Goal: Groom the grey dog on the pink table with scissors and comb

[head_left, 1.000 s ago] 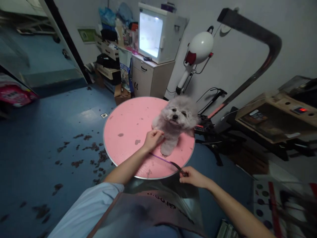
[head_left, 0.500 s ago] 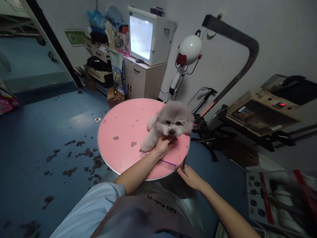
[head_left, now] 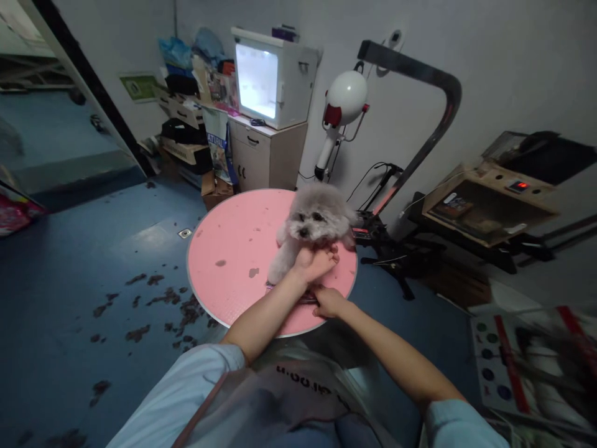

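One fluffy gray dog [head_left: 313, 225], round-headed, with a dark nose [head_left: 303, 232].

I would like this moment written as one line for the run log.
dog: on pink table | left hand: under its chin | right hand: by comb, hold unclear

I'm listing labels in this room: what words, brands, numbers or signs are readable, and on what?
"ATURAL": bag beside the cabinet; smaller print unreadable.
Apparently "Groo", upside down: apron; rest unclear.
Red display on wooden box: blurred.
Green wall sign: too small.
Spotted box at right: too blurred.
Pink package: blurred.
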`<state>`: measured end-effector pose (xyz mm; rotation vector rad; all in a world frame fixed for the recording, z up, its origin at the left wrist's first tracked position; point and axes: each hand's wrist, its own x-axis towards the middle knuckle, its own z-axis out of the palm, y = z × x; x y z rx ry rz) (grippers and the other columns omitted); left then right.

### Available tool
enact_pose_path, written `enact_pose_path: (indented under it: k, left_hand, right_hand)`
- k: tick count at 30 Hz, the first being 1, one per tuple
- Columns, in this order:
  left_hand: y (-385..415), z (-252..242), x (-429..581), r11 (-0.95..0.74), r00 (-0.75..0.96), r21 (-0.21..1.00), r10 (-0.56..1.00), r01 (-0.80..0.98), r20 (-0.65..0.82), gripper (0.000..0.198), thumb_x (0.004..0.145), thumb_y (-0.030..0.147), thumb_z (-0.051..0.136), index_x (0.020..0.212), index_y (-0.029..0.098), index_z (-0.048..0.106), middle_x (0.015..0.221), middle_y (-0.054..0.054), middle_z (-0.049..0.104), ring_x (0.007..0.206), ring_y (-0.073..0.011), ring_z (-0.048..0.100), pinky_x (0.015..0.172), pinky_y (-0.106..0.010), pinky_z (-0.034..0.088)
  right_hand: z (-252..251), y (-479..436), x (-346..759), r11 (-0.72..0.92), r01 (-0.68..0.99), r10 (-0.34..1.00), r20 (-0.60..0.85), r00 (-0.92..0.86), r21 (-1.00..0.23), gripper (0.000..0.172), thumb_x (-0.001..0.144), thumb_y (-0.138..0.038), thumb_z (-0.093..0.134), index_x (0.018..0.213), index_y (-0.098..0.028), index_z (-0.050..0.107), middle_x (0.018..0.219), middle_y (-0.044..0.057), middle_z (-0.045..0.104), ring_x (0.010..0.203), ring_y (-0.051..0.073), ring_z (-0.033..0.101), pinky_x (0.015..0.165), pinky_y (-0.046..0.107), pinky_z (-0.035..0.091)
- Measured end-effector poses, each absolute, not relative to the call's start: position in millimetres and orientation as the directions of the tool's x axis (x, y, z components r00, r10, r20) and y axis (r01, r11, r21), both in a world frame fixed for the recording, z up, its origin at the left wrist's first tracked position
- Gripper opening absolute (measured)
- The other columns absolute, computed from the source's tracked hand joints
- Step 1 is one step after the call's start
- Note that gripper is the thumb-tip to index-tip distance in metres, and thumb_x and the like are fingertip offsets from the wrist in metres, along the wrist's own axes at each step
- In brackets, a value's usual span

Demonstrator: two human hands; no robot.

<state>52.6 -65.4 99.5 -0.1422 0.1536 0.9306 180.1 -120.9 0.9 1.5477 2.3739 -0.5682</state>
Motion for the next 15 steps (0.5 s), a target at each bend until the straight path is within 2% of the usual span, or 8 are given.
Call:
enact_pose_path:
  k: [2,6,8,9,11,12,15]
  left_hand:
    - [-61,103,49,0.523,0.529,-0.087,0.824,-0.848,-0.203,0.032,0.094,0.025,0.040,0.068,0.014,0.053,0.067,-0.007,0.054,0.068,-0.0145,0.048,0.067,-0.029,0.034]
    - [-53,104,42,0.463,0.466,-0.068,0.855,-0.884,-0.226,0.038,0.097,0.032,0.035,0.069,0.014,0.052,0.063,-0.004,0.051,0.060,-0.0134,0.044,0.061,-0.027,0.031]
    - [-57,101,41,0.466,0.459,-0.039,0.848,-0.884,-0.265,0.039,0.099,0.032,0.032,0.073,0.014,0.056,0.065,-0.005,0.054,0.061,-0.0140,0.046,0.060,-0.026,0.032]
    - [-60,99,42,0.470,0.457,-0.025,0.843,-0.882,-0.285,0.039,0.099,0.030,0.030,0.076,0.015,0.057,0.067,-0.005,0.055,0.063,-0.0143,0.047,0.060,-0.026,0.033]
    - [-67,98,45,0.485,0.464,0.000,0.836,-0.874,-0.293,0.037,0.100,0.026,0.030,0.080,0.015,0.059,0.071,-0.006,0.058,0.065,-0.0143,0.048,0.060,-0.026,0.034]
    - [-71,99,48,0.491,0.468,0.010,0.836,-0.871,-0.285,0.036,0.100,0.025,0.031,0.080,0.015,0.060,0.072,-0.006,0.060,0.066,-0.0143,0.048,0.061,-0.026,0.034]
    - [-79,105,57,0.495,0.467,0.044,0.843,-0.868,-0.265,0.037,0.100,0.024,0.032,0.077,0.015,0.060,0.071,-0.007,0.061,0.066,-0.0143,0.048,0.062,-0.028,0.035]
  right_hand:
    - [4,-127,176,0.381,0.909,0.833,-0.362,-0.418,-0.171,0.046,0.073,-0.015,0.070,0.118,-0.014,0.059,0.108,0.011,0.069,0.088,0.022,0.066,0.068,0.026,0.042]
    - [9,-148,188,0.457,0.871,0.814,-0.309,-0.492,-0.184,0.014,0.079,-0.012,0.060,0.091,-0.017,0.066,0.085,0.004,0.071,0.077,0.017,0.065,0.068,0.025,0.040]
    - [6,-170,210,0.484,0.851,0.804,-0.279,-0.525,-0.204,0.009,0.083,-0.016,0.056,0.081,-0.017,0.065,0.076,0.004,0.070,0.071,0.016,0.064,0.070,0.026,0.040]
    - [4,-184,223,0.485,0.849,0.814,-0.248,-0.526,-0.208,0.013,0.085,-0.017,0.053,0.080,-0.017,0.065,0.075,0.004,0.070,0.069,0.016,0.063,0.072,0.028,0.041]
    - [2,-213,246,0.442,0.868,0.893,0.017,-0.450,-0.228,0.021,0.087,-0.015,0.045,0.079,-0.018,0.064,0.069,0.003,0.068,0.063,0.016,0.061,0.069,0.029,0.042]
    - [4,-226,253,0.403,0.887,0.911,0.185,-0.368,-0.223,0.022,0.087,-0.015,0.044,0.084,-0.017,0.065,0.069,0.003,0.068,0.062,0.016,0.060,0.069,0.030,0.043]
    - [26,-250,248,0.313,0.936,0.792,0.588,-0.165,-0.159,0.026,0.088,-0.017,0.049,0.107,-0.017,0.066,0.064,0.000,0.063,0.058,0.016,0.058,0.076,0.034,0.045]
